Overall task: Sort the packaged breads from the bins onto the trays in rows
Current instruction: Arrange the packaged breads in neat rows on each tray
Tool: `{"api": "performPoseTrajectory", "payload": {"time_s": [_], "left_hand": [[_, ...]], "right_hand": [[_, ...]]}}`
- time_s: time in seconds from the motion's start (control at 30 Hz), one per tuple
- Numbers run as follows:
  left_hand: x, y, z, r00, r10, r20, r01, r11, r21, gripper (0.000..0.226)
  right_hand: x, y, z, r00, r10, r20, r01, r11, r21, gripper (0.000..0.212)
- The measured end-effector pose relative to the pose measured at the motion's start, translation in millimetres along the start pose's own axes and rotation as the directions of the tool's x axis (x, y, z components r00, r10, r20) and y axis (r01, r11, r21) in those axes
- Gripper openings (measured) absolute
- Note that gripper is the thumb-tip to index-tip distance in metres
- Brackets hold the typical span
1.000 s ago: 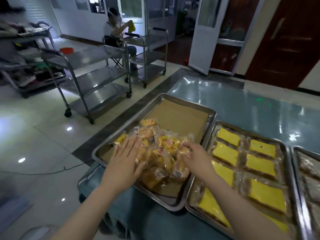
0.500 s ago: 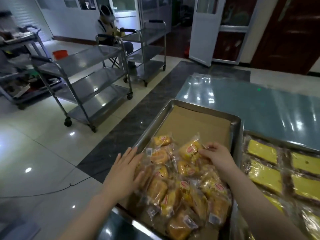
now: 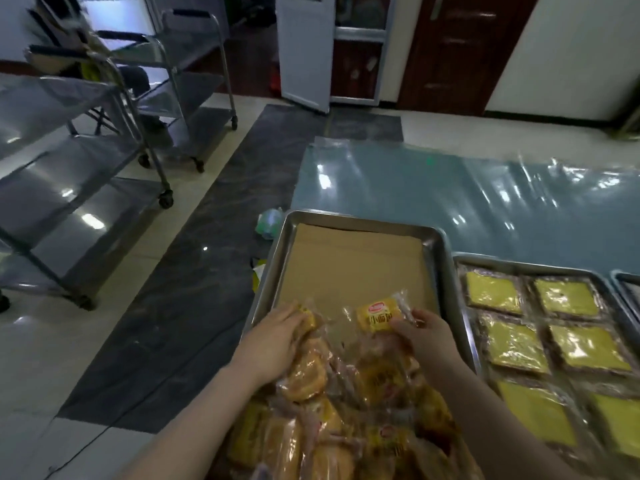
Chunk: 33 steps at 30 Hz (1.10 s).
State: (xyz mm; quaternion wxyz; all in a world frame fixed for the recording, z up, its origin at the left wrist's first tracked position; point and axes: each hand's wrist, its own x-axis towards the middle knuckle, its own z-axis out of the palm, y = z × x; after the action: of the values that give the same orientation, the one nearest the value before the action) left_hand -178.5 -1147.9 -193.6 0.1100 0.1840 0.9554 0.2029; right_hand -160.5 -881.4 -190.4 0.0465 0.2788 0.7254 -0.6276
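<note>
On the near half of a steel tray lined with brown cardboard, a loose heap of small packaged breads lay jumbled, while the far half of the liner stayed bare. The right hand pinched one yellow-labelled packet by its clear crimped end, fingers closed on the wrapper at the front edge of the heap. The left hand rested on the heap's left side, fingers curled loosely over a bun packet; whether it gripped that packet or only steadied it could not be told. To the right, touching or nearly touching the first tray, a second tray held flat yellow packaged slices already in rows on the blue tabletop. The likely trouble was the slippery film: held only by its end, the packet could slide free or swing crooked as it was laid down. The heap sat close to the tray's near left rim, so a push from the left hand might tip packets over the edge to the floor. Pulling one packet from the tangle could also drag its neighbours out of place.
</note>
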Motion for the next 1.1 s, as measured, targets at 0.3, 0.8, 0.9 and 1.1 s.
{"api": "performPoseTrajectory", "payload": {"time_s": [0.3,0.8,0.9,1.1], "left_hand": [[77,-20,22,0.993,-0.034,0.116,0.011,0.982,0.188,0.06],[153,-12,13,0.926,0.062,-0.372,-0.02,0.993,0.116,0.037],[164,-25,21,0.949,0.175,-0.261,-0.118,0.969,0.218,0.035],[180,-27,39,0.982,-0.002,-0.187,0.04,0.979,0.201,0.061]], "right_hand": [[58,-11,8,0.998,0.057,-0.031,-0.058,0.998,-0.036,0.035],[138,-32,63,0.799,-0.499,0.336,0.528,0.315,-0.788,0.059],[143,-28,66,0.738,-0.435,0.515,0.632,0.18,-0.754,0.052],[152,-11,65,0.734,-0.394,0.553,0.624,0.071,-0.778,0.055]]}}
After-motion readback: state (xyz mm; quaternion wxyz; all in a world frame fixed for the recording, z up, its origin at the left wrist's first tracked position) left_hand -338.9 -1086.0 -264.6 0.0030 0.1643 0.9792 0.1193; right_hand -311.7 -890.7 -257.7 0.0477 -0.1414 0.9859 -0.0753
